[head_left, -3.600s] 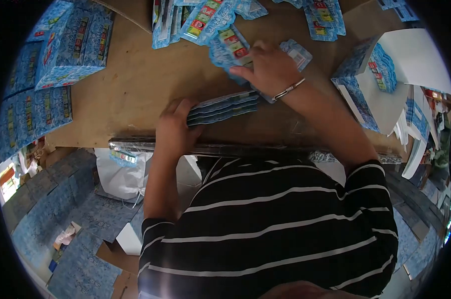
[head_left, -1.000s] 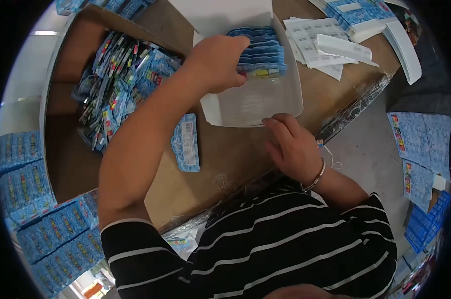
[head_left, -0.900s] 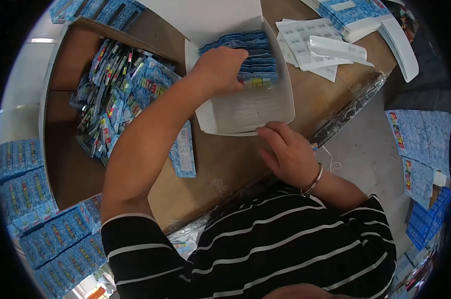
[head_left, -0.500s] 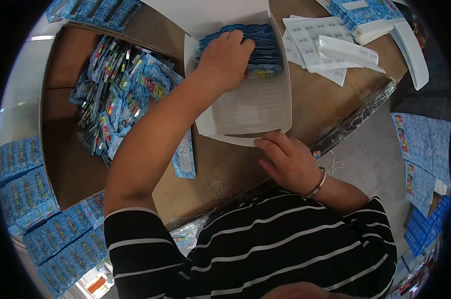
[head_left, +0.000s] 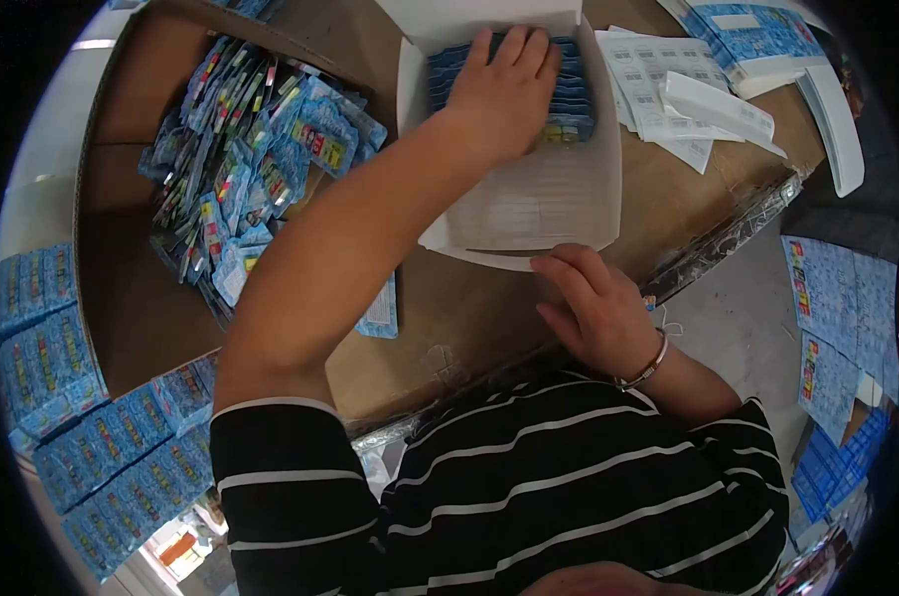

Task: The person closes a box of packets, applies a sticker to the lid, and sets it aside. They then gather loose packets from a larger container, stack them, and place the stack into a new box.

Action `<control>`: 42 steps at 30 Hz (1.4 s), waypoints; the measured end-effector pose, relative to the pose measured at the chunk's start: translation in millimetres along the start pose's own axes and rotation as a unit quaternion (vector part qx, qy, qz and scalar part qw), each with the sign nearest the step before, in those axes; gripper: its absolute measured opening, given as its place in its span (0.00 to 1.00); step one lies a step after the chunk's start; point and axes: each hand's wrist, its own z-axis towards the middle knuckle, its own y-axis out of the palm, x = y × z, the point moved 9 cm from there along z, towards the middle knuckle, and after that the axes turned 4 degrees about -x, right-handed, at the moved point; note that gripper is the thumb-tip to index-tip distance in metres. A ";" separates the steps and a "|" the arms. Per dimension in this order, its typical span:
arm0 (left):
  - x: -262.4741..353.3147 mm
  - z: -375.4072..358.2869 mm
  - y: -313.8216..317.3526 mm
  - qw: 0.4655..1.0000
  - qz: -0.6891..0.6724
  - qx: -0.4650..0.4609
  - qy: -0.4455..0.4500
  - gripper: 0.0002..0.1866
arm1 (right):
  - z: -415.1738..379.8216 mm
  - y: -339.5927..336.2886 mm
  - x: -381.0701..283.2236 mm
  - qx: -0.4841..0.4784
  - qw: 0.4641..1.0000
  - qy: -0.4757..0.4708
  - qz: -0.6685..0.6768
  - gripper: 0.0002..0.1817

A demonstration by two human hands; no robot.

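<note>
Now pressing a row of blue packets (head_left: 569, 94) down into the white carton (head_left: 554, 204).

Seemingly the packing step is under way: the left hand (head_left: 504, 94) lies flat, fingers spread, on top of the packets standing in the far end of the carton, while the right hand (head_left: 594, 308), loosely curled and holding nothing, touches the carton's near edge. As I judge it, the near half of the carton is bare, so the next move calls for more packets from the loose heap (head_left: 256, 164) in the big brown box (head_left: 122, 298) just beside. White label sheets (head_left: 668, 94) lie beyond on the brown worktop (head_left: 479, 318), and printed blue cartons (head_left: 102, 467) are stacked below its edge, more on the floor at right.
</note>
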 end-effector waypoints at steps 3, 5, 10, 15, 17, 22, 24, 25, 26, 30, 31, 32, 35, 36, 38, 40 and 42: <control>-2.4 3.4 13.2 0.996 -0.012 0.080 -0.031 0.48 | 1.7 2.4 -2.1 -0.012 1.000 -0.002 -0.007 0.25; -3.0 -3.8 2.7 0.999 0.014 0.035 -0.019 0.46 | 6.6 5.6 -7.1 -0.019 1.000 -0.015 -0.015 0.26; -45.2 -121.1 -59.4 0.899 -0.326 0.235 -0.174 0.35 | 11.0 1.7 -6.5 0.003 0.999 0.036 -0.023 0.29; -61.6 -286.6 51.9 0.836 -0.191 0.088 -0.507 0.27 | 17.0 7.7 -42.9 0.001 0.999 -0.035 -0.006 0.27; -61.9 -288.0 69.5 0.867 -0.065 -0.012 -0.494 0.33 | 39.5 36.0 -94.0 -0.058 0.987 -0.153 0.004 0.25; -10.3 -212.3 50.8 0.956 0.013 -0.043 -0.291 0.19 | 69.7 152.6 -215.3 -0.201 0.924 -0.314 -0.084 0.34; 26.0 -194.5 55.2 0.983 0.049 -0.099 -0.149 0.16 | 79.2 173.6 -241.7 -0.317 0.897 -0.293 -0.090 0.35; 26.8 -190.9 53.3 0.983 0.049 -0.091 -0.150 0.16 | 74.1 190.3 -248.5 -0.431 0.858 -0.266 -0.087 0.36; 23.3 -189.6 54.1 0.978 0.066 -0.097 -0.174 0.16 | 70.4 201.9 -254.3 -0.432 0.858 -0.264 -0.093 0.36; -1.8 -213.8 55.4 0.966 0.037 -0.100 -0.235 0.17 | 67.9 188.2 -261.6 -0.251 0.904 -0.346 0.003 0.30; -5.8 -219.0 52.9 0.967 0.034 -0.091 -0.234 0.17 | 73.6 178.7 -247.7 -0.227 0.919 -0.324 0.001 0.28; -21.6 -233.2 62.9 0.941 -0.050 -0.133 -0.306 0.21 | 75.9 174.2 -235.5 -0.227 0.919 -0.322 -0.008 0.28; -27.0 -264.7 90.2 0.907 -0.139 -0.005 -0.397 0.31 | 95.7 173.4 -200.0 -0.104 0.922 -0.325 -0.180 0.21; -22.6 -278.2 81.1 0.891 -0.141 0.157 -0.401 0.38 | 107.6 176.2 -186.3 -0.063 0.928 -0.301 -0.211 0.19; -36.9 -290.7 97.6 0.860 -0.175 0.102 -0.468 0.34 | 168.5 140.8 -145.1 0.062 0.981 -0.138 -0.121 0.21; -53.4 -311.1 104.5 0.811 -0.228 -0.082 -0.532 0.33 | 200.6 113.1 -94.1 0.219 0.939 -0.009 -0.265 0.27; -56.0 -333.0 92.8 0.808 -0.270 -0.083 -0.516 0.36 | 224.4 116.5 -44.9 0.159 0.951 0.082 -0.253 0.30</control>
